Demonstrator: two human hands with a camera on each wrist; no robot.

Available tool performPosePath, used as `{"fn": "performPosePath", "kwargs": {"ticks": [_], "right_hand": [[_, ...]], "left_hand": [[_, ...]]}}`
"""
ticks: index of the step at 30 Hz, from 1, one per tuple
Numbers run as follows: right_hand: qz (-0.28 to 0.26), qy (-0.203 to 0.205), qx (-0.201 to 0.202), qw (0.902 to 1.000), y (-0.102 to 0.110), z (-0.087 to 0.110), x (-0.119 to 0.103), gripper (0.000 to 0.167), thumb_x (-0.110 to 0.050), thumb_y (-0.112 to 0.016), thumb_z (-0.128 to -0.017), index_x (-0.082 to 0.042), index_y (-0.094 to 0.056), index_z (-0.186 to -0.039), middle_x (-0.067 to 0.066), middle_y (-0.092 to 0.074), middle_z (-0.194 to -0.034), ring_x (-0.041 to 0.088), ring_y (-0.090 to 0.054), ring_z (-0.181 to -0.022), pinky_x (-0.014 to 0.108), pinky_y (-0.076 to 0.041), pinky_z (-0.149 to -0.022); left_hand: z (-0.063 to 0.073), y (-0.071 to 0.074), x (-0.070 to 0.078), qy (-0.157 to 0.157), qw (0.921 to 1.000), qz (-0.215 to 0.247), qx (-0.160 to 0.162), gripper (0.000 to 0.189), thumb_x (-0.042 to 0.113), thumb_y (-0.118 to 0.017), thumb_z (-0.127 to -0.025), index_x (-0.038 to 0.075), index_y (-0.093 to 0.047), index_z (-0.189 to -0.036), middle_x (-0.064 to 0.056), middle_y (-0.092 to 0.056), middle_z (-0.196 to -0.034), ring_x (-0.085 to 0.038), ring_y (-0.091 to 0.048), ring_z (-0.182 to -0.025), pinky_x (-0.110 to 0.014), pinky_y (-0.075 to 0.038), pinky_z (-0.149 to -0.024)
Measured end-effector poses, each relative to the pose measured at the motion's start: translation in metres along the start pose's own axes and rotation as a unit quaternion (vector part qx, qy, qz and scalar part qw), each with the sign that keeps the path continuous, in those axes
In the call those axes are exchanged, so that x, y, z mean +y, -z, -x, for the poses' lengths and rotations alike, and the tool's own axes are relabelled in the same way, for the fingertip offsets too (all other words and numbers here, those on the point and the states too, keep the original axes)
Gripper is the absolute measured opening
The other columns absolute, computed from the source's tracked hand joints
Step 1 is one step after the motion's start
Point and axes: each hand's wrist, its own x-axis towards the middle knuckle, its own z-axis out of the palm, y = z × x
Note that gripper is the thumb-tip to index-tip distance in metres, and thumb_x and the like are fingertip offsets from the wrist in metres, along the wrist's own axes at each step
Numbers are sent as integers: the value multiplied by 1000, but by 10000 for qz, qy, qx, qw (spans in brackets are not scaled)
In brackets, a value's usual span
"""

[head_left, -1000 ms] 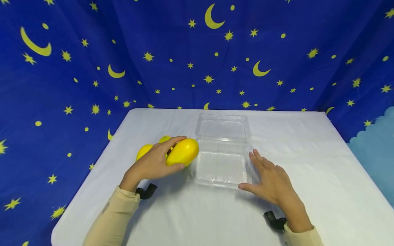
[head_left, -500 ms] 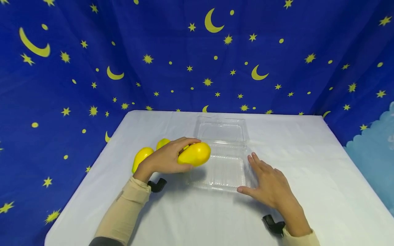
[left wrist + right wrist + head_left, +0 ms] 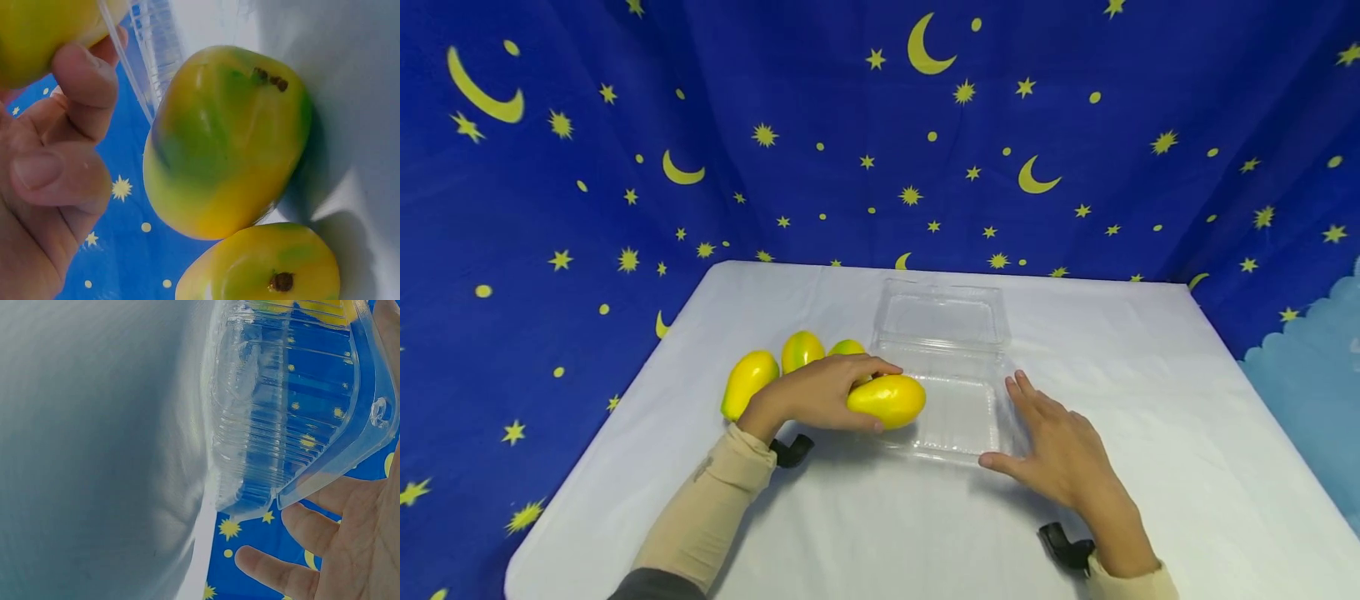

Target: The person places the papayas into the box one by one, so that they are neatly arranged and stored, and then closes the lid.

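In the head view my left hand (image 3: pixel 823 396) grips a yellow mango (image 3: pixel 891 402) over the left part of a clear plastic clamshell box (image 3: pixel 958 417). The thumb lies on the near side of the fruit and the fingers on the far side. In the left wrist view the held mango (image 3: pixel 37 37) shows at the upper left corner, partly cut off. My right hand (image 3: pixel 1060 446) is spread at the box's right side, fingers mostly straight. Its fingers (image 3: pixel 319 528) lie by the box's rim in the right wrist view, with some hidden behind the clear plastic.
Left of the box lie three more yellow-green mangoes: one at the left (image 3: pixel 750 383), one in the middle (image 3: pixel 803 350) and one partly hidden behind my left hand (image 3: pixel 847 347). The box's lid (image 3: pixel 943 317) lies folded back. A blue star-patterned cloth (image 3: pixel 820 183) hangs behind the white table (image 3: pixel 1112 333).
My left hand has carried the mango rightward from beside the other mangoes to over the box, lately lowering it. The three other mangoes show more fully. My right hand stays about where it was.
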Motion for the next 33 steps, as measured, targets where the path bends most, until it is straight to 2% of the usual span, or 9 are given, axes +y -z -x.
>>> {"fn": "performPosePath", "kwargs": {"ticks": [4,11,21,25,33], "right_hand": [[39,-4,-35,10000,-1,-1,-1,117,-88,-56,-74,-14,-27,-160,7,-28,-165,40,-45,-141,65,-44,-99],[64,-3,-24,10000,-2,-1,-2,116,-86,-58,-74,-14,-27,-159,7,-28,-165,39,-45,-141,65,-44,-99],[125,-21,-56,9999,-1,-1,-1,117,-86,-57,-74,-12,-27,-159,8,-28,-165,39,-45,-141,63,-45,-99],[137,-27,-87,9999,-1,-1,-1,117,-87,-56,-74,-12,-26,-159,8,-27,-166,40,-45,-140,63,-45,-99],[110,12,-73,9999,-1,-1,-1,116,-86,-57,-75,-12,-27,-159,9,-28,-165,40,-45,-140,63,-46,-99]], "left_hand": [[0,-3,1,53,10000,-1,-30,67,52,-80,-78,36,-53,-137,17,-63,-124,-2,-58,-105,-30,-50,-91],[-1,-6,1,15,9998,-65,-165,61,53,-79,-79,35,-55,-133,11,-69,-121,-3,-61,-105,-31,-51,-93],[-5,-13,1,-55,9993,-279,-251,58,55,-74,-83,34,-56,-135,18,-66,-118,-3,-59,-95,-27,-50,-86],[-6,-14,1,-39,9991,-309,-271,59,58,-73,-83,34,-56,-135,18,-66,-117,-3,-59,-94,-28,-50,-85],[-4,-14,2,59,9990,-304,-321,71,72,-68,-79,35,-54,-138,17,-64,-121,-3,-58,-98,-30,-50,-89]]}}
